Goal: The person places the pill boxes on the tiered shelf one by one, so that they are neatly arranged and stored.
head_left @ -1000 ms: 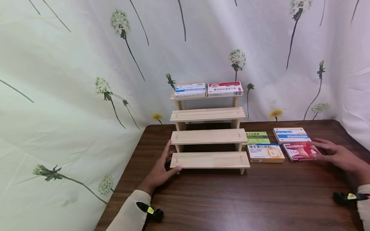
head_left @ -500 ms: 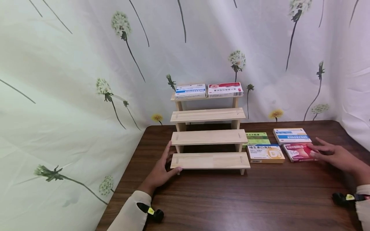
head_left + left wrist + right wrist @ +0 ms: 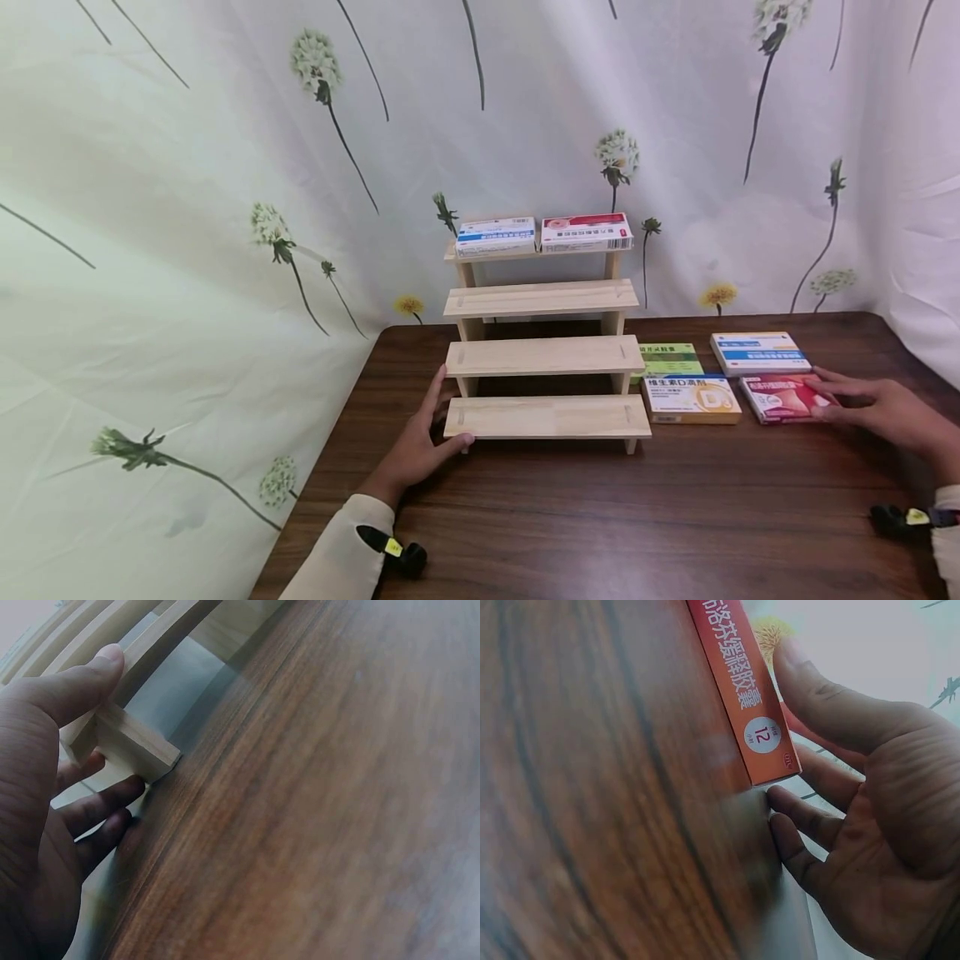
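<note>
My left hand (image 3: pixel 414 450) holds the left end of a pale wooden stepped display stand (image 3: pixel 551 417). In the left wrist view, the thumb lies on the bottom step's edge, with the other fingers beside the stand's leg (image 3: pixel 139 746). At the right, my right hand (image 3: pixel 888 414) pinches the right end of a red medicine box (image 3: pixel 780 397) lying on the table. Up close, the box's orange-red side (image 3: pixel 739 675) shows printed characters and a "12" in a white circle; the thumb is over it and the fingers are partly hidden behind it.
Near the red box lie a blue-and-white box (image 3: pixel 759 353), a white-and-orange vitamin D box (image 3: pixel 690 400) and a green box (image 3: pixel 670 358) partly behind the stand. Two medicine boxes, one blue-and-white (image 3: pixel 495 237) and one red-and-white (image 3: pixel 587 232), sit on the top step. Dandelion-print cloth hangs behind the table.
The red box has shifted slightly right, widening the gap to the vitamin D box. My right thumb and fingers have settled at its right end. The left hand stays put.
</note>
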A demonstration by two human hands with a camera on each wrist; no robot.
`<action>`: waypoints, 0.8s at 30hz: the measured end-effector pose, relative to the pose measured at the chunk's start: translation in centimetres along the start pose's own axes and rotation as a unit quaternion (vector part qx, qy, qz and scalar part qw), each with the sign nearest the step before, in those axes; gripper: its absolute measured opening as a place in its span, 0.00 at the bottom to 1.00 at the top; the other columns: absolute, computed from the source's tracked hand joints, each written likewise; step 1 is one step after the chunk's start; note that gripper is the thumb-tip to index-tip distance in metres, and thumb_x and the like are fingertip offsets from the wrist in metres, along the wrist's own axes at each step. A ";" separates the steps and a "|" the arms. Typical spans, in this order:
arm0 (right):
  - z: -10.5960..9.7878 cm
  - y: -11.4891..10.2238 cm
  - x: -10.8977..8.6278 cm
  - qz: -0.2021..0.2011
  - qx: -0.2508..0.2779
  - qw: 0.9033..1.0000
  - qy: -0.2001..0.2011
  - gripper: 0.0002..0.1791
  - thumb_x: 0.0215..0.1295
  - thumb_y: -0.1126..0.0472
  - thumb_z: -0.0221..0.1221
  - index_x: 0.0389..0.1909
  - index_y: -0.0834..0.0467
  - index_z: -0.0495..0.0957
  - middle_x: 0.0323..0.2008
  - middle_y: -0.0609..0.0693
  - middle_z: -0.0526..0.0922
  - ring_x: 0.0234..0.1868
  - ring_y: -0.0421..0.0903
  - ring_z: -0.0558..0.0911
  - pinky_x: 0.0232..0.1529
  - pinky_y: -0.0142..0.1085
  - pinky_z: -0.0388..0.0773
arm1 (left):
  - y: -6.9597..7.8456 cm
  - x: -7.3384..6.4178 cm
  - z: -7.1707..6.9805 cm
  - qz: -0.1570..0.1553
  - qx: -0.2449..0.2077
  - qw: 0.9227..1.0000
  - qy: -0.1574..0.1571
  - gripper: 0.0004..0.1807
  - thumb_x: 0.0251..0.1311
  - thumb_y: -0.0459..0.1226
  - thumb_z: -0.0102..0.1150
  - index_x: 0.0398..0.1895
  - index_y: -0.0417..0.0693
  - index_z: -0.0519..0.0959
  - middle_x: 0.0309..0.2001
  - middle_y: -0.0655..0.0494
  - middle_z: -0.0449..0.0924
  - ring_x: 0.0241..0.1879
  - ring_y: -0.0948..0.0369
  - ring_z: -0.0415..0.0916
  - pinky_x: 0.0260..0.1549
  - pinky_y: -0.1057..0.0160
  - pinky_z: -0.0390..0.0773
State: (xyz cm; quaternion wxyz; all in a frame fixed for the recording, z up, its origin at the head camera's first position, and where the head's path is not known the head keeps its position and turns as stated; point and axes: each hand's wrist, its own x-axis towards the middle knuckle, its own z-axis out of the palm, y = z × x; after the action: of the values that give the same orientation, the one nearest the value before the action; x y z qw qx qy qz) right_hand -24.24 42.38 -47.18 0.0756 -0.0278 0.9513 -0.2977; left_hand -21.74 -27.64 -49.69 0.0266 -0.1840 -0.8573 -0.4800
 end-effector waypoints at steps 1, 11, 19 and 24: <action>0.0 0.0 0.0 -0.002 0.001 1.000 0.001 0.45 0.75 0.42 0.69 0.76 0.69 0.64 0.79 0.74 0.52 0.76 0.90 0.54 0.70 0.80 0.55 | 0.0 0.0 0.0 0.001 0.000 1.000 0.000 0.63 0.69 0.46 0.76 0.91 0.77 0.35 0.81 0.40 0.68 0.76 0.38 0.74 0.74 0.28 0.66; 0.0 0.4 -0.2 -0.006 -0.013 1.000 -0.014 0.50 0.69 0.49 0.75 0.79 0.72 0.61 0.77 0.81 0.55 0.71 0.89 0.58 0.66 0.81 0.58 | 0.0 0.0 0.0 0.008 0.001 1.000 -0.001 0.64 0.69 0.46 0.76 0.91 0.77 0.35 0.81 0.39 0.68 0.76 0.38 0.74 0.74 0.28 0.66; 0.2 0.9 -0.2 -0.031 -0.015 0.999 0.017 0.47 0.64 0.54 0.78 0.74 0.75 0.68 0.75 0.83 0.62 0.70 0.88 0.62 0.68 0.80 0.59 | -0.1 0.1 0.0 0.005 0.004 1.000 0.001 0.64 0.69 0.46 0.76 0.91 0.76 0.35 0.81 0.39 0.69 0.76 0.38 0.74 0.74 0.29 0.68; 0.2 0.9 -0.3 -0.028 -0.020 0.999 0.017 0.46 0.64 0.53 0.78 0.73 0.74 0.68 0.74 0.84 0.61 0.70 0.89 0.62 0.67 0.80 0.58 | -0.1 0.1 0.1 0.010 0.006 1.000 0.001 0.63 0.70 0.45 0.75 0.91 0.76 0.35 0.81 0.39 0.68 0.76 0.37 0.74 0.73 0.29 0.69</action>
State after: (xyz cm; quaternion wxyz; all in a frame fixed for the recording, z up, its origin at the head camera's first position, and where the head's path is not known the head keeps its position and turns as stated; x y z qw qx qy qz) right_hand -23.95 43.06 -47.82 0.0502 -0.0504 0.9572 -0.2806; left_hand -21.85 -27.61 -49.79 0.0335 -0.1917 -0.8581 -0.4752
